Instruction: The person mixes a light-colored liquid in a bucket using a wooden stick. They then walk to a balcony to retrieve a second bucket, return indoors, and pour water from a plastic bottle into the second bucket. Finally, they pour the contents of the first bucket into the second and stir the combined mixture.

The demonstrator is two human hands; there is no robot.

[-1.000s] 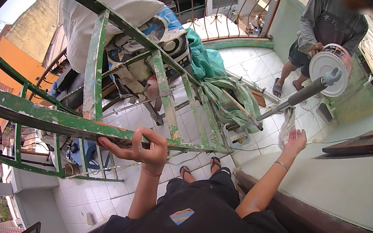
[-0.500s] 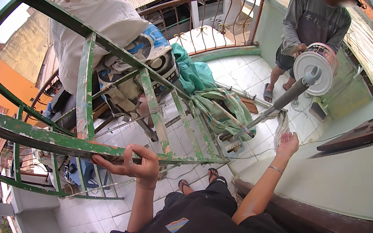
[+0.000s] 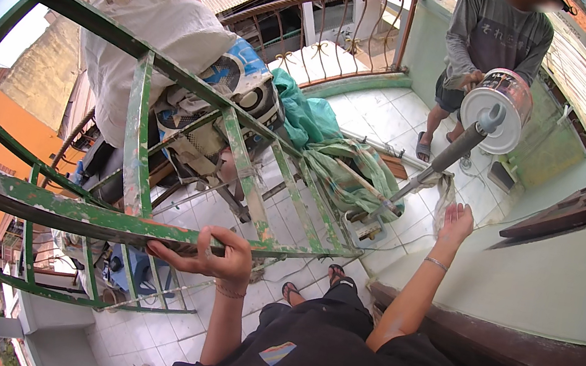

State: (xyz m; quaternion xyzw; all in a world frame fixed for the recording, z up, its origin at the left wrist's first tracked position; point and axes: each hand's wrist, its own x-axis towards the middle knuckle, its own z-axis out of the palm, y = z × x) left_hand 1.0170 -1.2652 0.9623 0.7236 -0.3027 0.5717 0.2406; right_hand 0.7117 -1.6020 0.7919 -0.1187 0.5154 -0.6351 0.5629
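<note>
My left hand [image 3: 219, 254] is wrapped round the near side rail of a green ladder [image 3: 41, 207] with chipped, worn paint. The ladder slants across the left, its rungs running between the rails. Palm up and fingers loosely apart, my right hand [image 3: 456, 224] holds nothing. Just beyond it rises a long pole [image 3: 440, 161] with a dark grey grip. The pole's lower end reaches a tray [image 3: 369, 236] on the floor; what is fixed there is hard to make out. A person [image 3: 495, 38] in a grey shirt holds a paint bucket [image 3: 493, 119], its white round end toward me.
Behind the ladder are a large white sack [image 3: 146, 19], piled items and green plastic sheeting [image 3: 301, 111]. A curved metal railing [image 3: 327, 26] borders the white tiled floor [image 3: 378, 112]. At the right stands a pale wall [image 3: 560, 298] with a brown shutter [image 3: 584, 205].
Almost everything stays in place. The view has shifted very slightly, and my left hand keeps its hold on the ladder rail.
</note>
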